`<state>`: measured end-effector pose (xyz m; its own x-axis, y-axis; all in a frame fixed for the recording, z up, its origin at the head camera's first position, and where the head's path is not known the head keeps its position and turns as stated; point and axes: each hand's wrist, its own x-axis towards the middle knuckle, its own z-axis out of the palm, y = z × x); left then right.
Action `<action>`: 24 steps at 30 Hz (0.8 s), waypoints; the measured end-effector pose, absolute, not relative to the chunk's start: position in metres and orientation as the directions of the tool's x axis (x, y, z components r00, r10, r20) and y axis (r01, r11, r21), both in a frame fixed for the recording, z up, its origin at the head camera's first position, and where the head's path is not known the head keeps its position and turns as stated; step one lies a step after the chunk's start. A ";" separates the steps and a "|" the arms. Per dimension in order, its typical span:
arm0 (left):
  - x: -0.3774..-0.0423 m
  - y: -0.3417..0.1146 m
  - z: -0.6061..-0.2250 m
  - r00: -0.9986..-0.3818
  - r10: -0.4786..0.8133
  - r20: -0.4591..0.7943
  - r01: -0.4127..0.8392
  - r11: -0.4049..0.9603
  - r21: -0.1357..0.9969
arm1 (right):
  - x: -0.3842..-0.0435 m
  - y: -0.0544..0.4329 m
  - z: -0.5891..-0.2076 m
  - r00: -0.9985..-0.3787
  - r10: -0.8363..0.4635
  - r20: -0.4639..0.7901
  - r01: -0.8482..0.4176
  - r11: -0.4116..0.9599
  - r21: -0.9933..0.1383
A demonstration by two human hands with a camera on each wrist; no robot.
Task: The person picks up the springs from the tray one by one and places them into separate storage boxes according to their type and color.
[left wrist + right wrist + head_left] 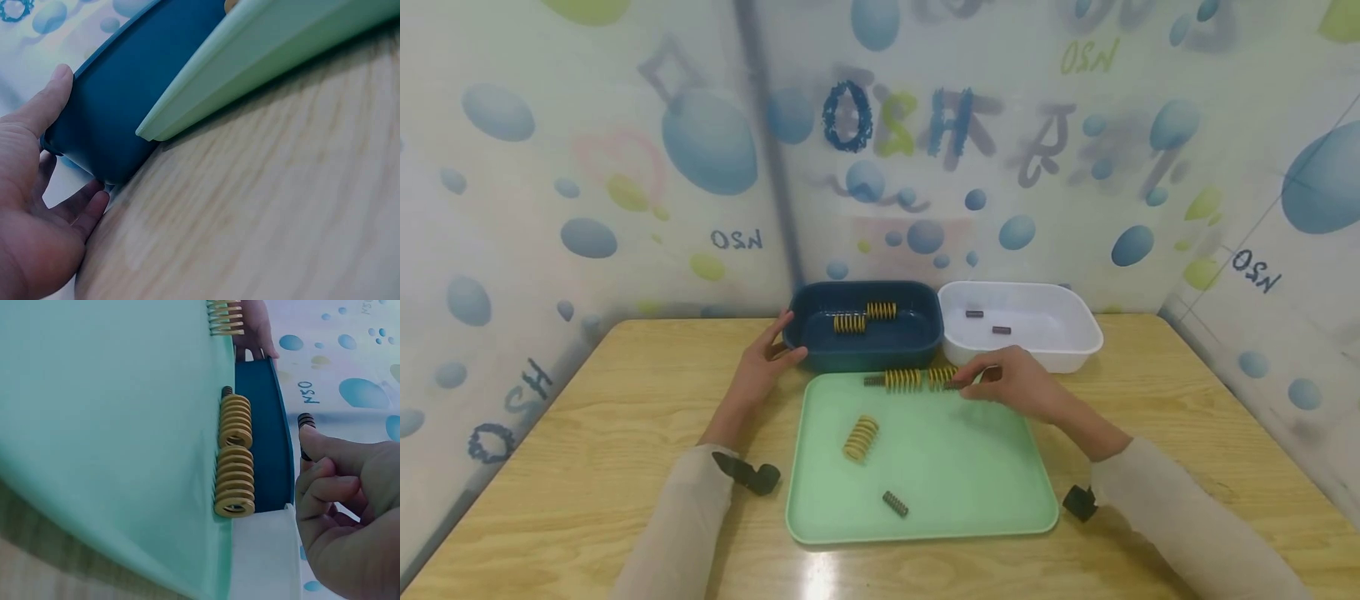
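Note:
My left hand [784,342] grips the near left corner of a dark blue bin [820,348]; in the left wrist view the thumb [57,84] lies on the blue bin's wall [125,94] and the fingers curl beneath it. Two yellow springs [850,323] lie inside. My right hand [983,380] pinches a small dark spring [991,374] above the far edge of the green tray [955,467]; the right wrist view shows the dark spring [305,422] upright between thumb and finger. Two yellow springs [902,380] lie end to end on that edge, close left of the hand.
On the tray also lie a yellow spring [861,437] and a small dark spring [895,503]. A white bin [1075,346] holding two dark springs [1001,330] stands right of the blue bin. The wooden table [587,467] is walled in by patterned panels.

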<state>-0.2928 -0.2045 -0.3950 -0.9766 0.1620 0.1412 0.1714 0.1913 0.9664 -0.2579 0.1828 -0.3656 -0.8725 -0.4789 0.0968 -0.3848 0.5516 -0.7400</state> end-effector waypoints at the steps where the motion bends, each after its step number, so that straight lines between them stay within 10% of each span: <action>1: -0.293 -0.204 -0.395 -0.976 0.163 0.142 0.172 0.191 0.966 | -0.258 0.183 -0.364 -0.877 -0.470 0.097 -0.379 0.554 -0.741; 24: -0.292 -0.204 -0.395 -0.975 0.167 0.144 0.176 0.198 0.964 | -0.289 0.208 -0.351 -0.919 -0.364 0.150 -0.350 0.584 -0.733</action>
<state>-0.2925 -0.2041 -0.3950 -0.9753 0.1673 0.1441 0.1764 0.1978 0.9642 -0.2887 0.2079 -0.3510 -0.9193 -0.3641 0.1495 -0.3503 0.5837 -0.7325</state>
